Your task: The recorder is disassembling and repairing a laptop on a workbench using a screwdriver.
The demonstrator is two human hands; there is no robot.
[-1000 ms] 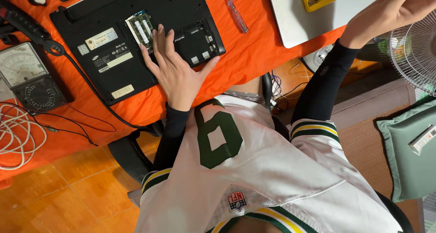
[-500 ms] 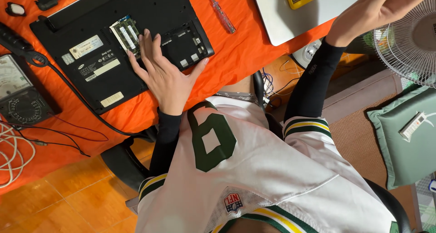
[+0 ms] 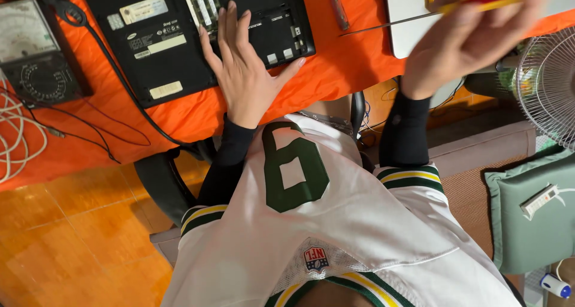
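Observation:
A black laptop [image 3: 168, 37] lies bottom-up on the orange cloth [image 3: 335, 73], its memory bay with green modules [image 3: 202, 4] uncovered. My left hand [image 3: 242, 67] rests flat on the laptop's underside just below that bay, fingers spread, holding nothing. My right hand [image 3: 467, 37], blurred, is raised over the table's right part and grips a screwdriver [image 3: 419, 18] with a yellow and red handle. Its thin shaft points left, above the cloth.
A second, red-handled screwdriver [image 3: 336, 6] lies on the cloth beside the laptop. A silver laptop lid [image 3: 404, 28] sits under my right hand. An analog multimeter [image 3: 33, 49] and white cables [image 3: 18, 133] are left. A fan [image 3: 548, 85] and green cushion [image 3: 533, 223] are right.
My right hand has come back from the far upper right toward the table's middle, now with a screwdriver in it. My left hand has stayed on the black laptop.

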